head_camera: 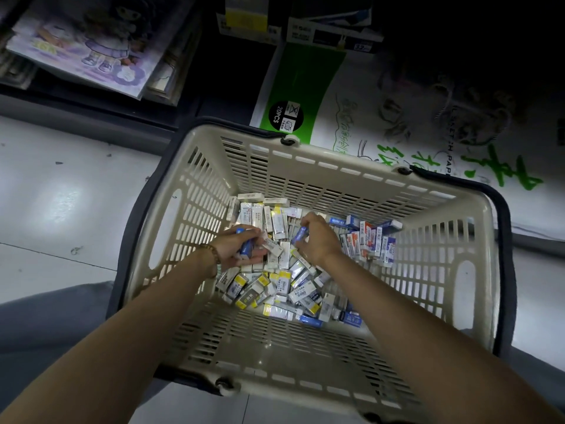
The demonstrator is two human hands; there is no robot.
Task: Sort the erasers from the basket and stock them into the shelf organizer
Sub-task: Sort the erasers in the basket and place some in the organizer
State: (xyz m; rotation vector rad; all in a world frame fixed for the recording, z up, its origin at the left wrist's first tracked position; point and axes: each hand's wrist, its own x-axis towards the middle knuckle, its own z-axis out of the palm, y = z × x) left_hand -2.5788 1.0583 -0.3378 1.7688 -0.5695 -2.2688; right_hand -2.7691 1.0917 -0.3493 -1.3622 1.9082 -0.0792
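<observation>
Dozens of erasers (284,270) heap in the basket (336,172) on a pale tiled floor (61,209) beside dim shelves; I see my left hand (241,246) clutching several blue ones, my right hand (318,237) pinching one, both arms reaching down inside.

1 basket (305,166), 2 hands, erasers beyond counting.
I see my left hand (241,247) and right hand (318,237) mid-frame, dozens of boxed erasers (284,283) heaped, 1 bead bracelet (214,258).
</observation>
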